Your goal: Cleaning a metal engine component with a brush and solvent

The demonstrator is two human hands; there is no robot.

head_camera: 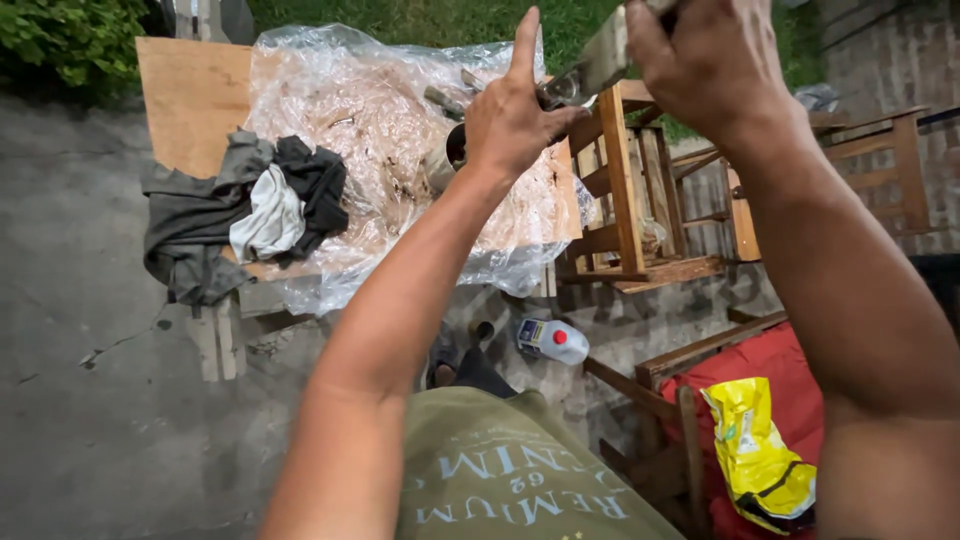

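The wooden piece [603, 52], held up at 12 o'clock in the view, looked stiff, rough and fairly light; I judged its flat faces near the end the safest hold. It was pale, weathered, partly hidden. The right hand [715, 60] was closed around its upper end. The left hand [512, 115] touched its lower end, index finger straight up, thumb pressing. Below it stood a wooden chair frame [630, 200]. At 9 o'clock lay crumpled plastic sheet [380, 130] and dark rags [250, 205]; at 6 o'clock, 1 white bottle [553, 340]; at 4 o'clock, 1 yellow bag [755, 450].
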